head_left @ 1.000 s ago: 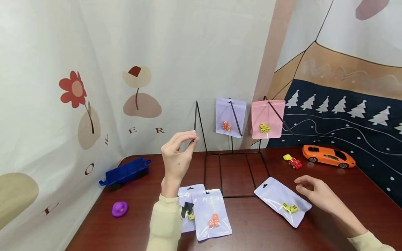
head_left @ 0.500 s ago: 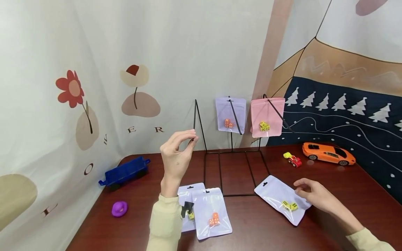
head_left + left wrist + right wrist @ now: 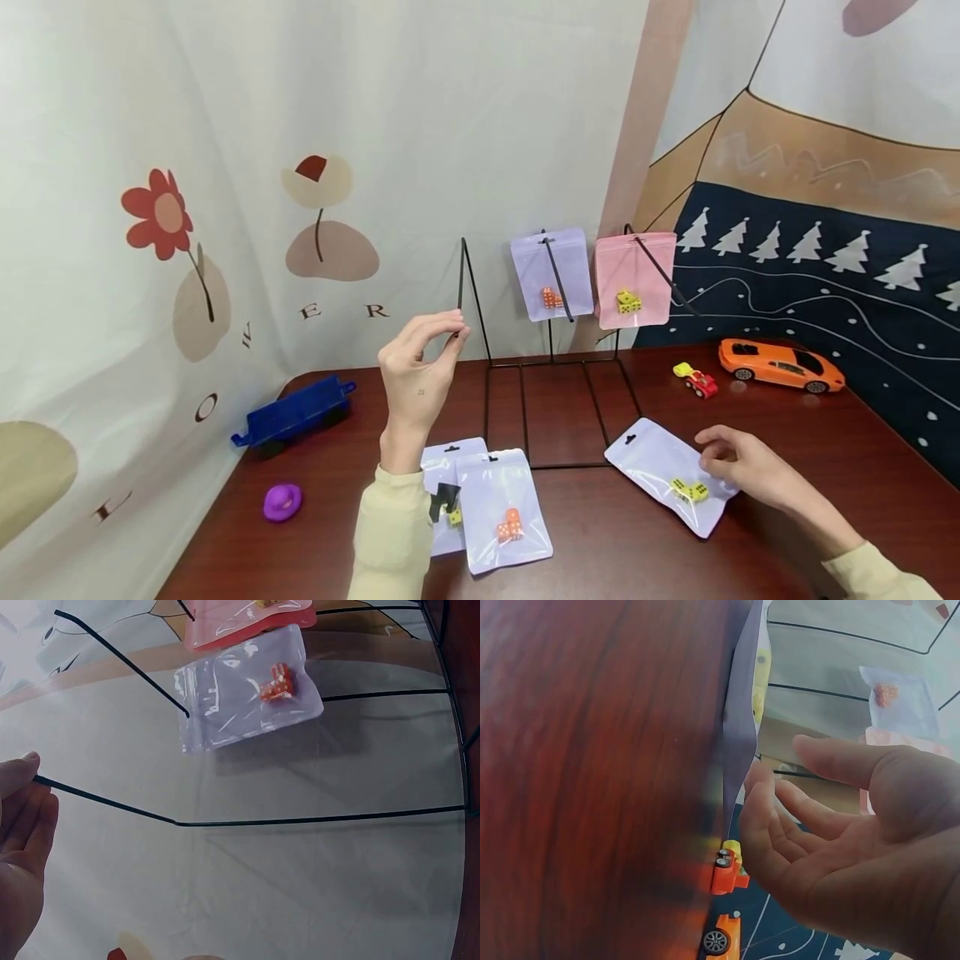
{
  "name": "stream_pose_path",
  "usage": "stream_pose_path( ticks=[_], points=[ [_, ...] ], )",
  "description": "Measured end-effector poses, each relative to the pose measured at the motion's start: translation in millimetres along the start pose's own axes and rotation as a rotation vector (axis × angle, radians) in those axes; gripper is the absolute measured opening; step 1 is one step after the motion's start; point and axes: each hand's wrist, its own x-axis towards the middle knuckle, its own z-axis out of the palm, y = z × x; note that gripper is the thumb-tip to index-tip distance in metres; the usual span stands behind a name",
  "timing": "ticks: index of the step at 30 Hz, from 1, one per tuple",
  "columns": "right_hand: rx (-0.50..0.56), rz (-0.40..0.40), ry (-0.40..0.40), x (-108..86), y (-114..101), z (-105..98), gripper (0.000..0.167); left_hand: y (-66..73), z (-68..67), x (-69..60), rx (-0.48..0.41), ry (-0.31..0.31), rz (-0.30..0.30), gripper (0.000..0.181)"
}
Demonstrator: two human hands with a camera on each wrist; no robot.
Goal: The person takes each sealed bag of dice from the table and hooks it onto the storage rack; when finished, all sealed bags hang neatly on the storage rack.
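Pinching the end of the left prong (image 3: 105, 800) of a black wire rack (image 3: 525, 417), the left hand (image 3: 416, 375) is raised above the dark red worktop (image 3: 600, 550), thumb and forefinger pressed together on the wire. The right hand (image 3: 753, 468) is low over the worktop's right half, its fingers loosely curved and its thumb apart from them. Its fingertips are at the far right edge of a lilac pouch with yellow dice (image 3: 667, 467); whether they touch it I cannot tell. That pouch lies aslant on the worktop, its hang-hole end close to the rack's front right corner.

The rack stands near the worktop's back edge. On its middle prong hangs a lilac pouch with orange dice (image 3: 534, 267), slightly tilted; on its right prong hangs a pink pouch (image 3: 630, 271) with yellow dice. In front of the rack's front left corner, a second orange-dice pouch (image 3: 498, 487) overlaps another lilac pouch (image 3: 452, 467), which the left sleeve (image 3: 393, 533) partly hides.

Toward the worktop's back left corner sits a blue trailer (image 3: 294, 412), with a purple toy (image 3: 282, 503) nearer the left edge. Toward the back right corner are an orange car (image 3: 782, 365) and, just beside it, a small red-and-yellow vehicle (image 3: 696, 381).
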Motion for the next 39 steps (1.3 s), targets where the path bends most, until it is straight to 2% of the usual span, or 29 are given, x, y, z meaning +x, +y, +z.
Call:
stream_pose_path(
  ticks=[5,10,17,21,27,32,39],
  points=[
    [0.015,-0.005,-0.007,-0.2,0.3,0.9,0.035,-0.1,0.0,-0.6,-0.004,0.003,-0.001,0.021],
    [-0.018,-0.026,0.009,1.1,1.6,-1.3,0.034,0.1,-0.1,1.0,-0.002,0.002,0.006,0.017],
    [-0.098,0.019,0.051,5.0,3.0,-7.7,0.033,0.7,-2.4,3.1,0.002,0.000,-0.010,0.017],
    [-0.120,0.031,0.033,3.1,5.1,-7.9,0.032,0.5,-1.2,1.4,-0.006,-0.003,-0.017,0.016],
    [-0.117,0.021,0.007,3.6,7.3,-7.7,0.033,0.3,-0.4,0.5,-0.016,-0.004,-0.019,0.018],
    [-0.116,0.029,-0.005,4.6,8.8,-6.6,0.041,0.0,-0.9,0.0,-0.020,-0.008,-0.018,0.015],
    [-0.078,0.041,0.003,2.5,7.7,-5.1,0.043,1.0,-0.7,0.8,-0.020,-0.010,-0.013,0.014]
  ],
)
